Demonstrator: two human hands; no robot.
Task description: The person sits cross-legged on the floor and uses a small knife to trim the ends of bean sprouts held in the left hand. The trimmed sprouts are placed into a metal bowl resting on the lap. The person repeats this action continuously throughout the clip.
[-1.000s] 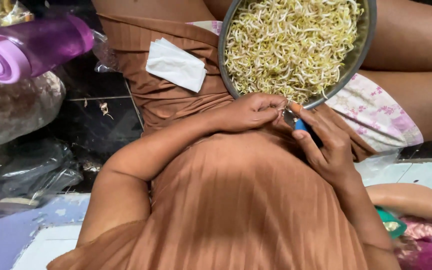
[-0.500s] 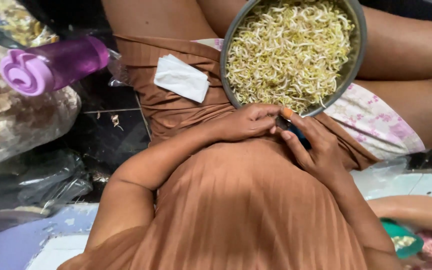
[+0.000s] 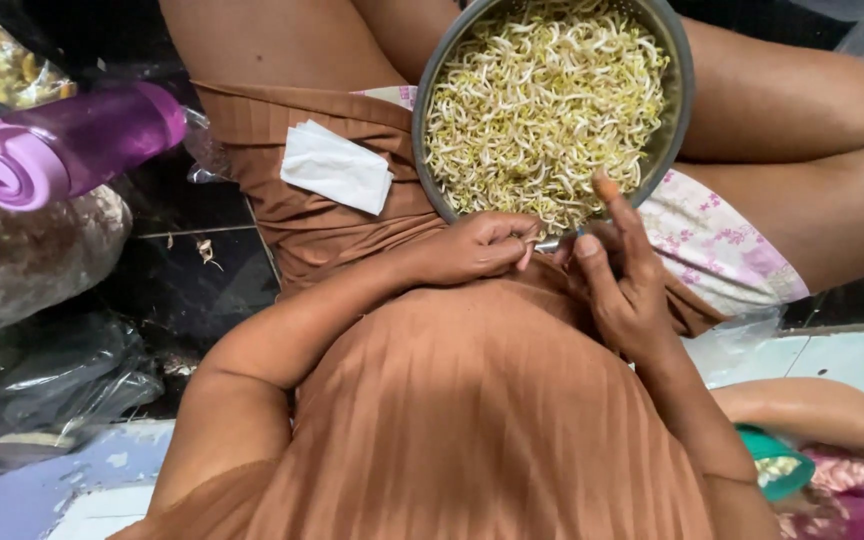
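Landmark: purple bottle (image 3: 72, 145).
- Clear plastic bag (image 3: 27, 250), bulging, brownish contents: just below the bottle.
- Clear bag (image 3: 2, 60), yellowish contents: above it.
- Dark crumpled plastic bag (image 3: 42, 385): further below.
No labels, signs or screens.

dark tiled floor (image 3: 182, 290), purple bottle (image 3: 62, 150) lying on its side on clear bags (image 3: 22, 250), black plastic bag (image 3: 42, 380) lower left, small scraps (image 3: 204, 250) scattered around
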